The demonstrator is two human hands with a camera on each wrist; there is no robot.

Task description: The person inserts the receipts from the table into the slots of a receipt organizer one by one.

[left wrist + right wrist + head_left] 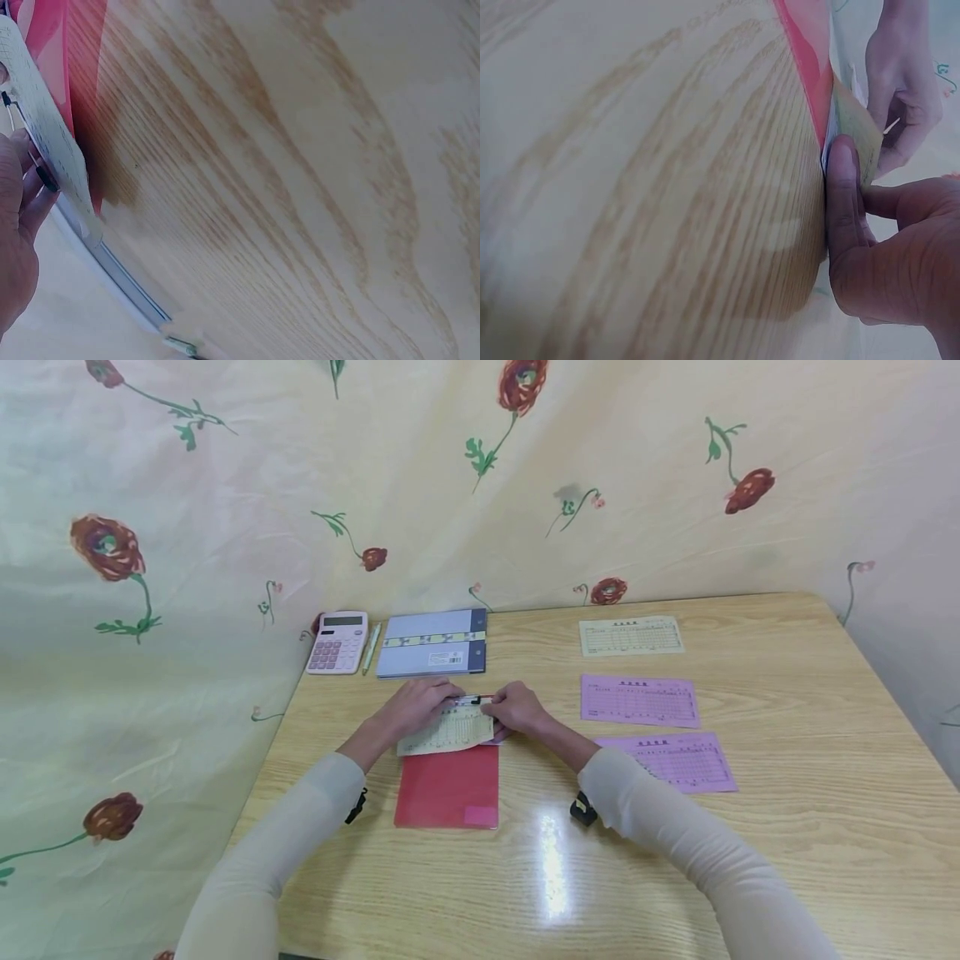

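A red folder (446, 789) lies on the table in front of the person, with a pale green printed form (452, 732) over its top part. A thin metal clip with black tips (46, 178) runs along the folder's top edge. My left hand (420, 703) grips this clip at the left, its fingertips beside one black tip in the left wrist view. At the form's right edge, my right hand (519, 708) pinches the paper between thumb and fingers. In the right wrist view the form (861, 127) bends up from the folder near both hands.
Behind the folder lie a grey-blue binder (427, 652), a pen (371, 648) and a pink calculator (337, 643). To the right are another pale green form (632, 636) and two purple forms (639, 700), the nearer one partly behind the right arm. A flowered cloth (420, 468) hangs behind the table.
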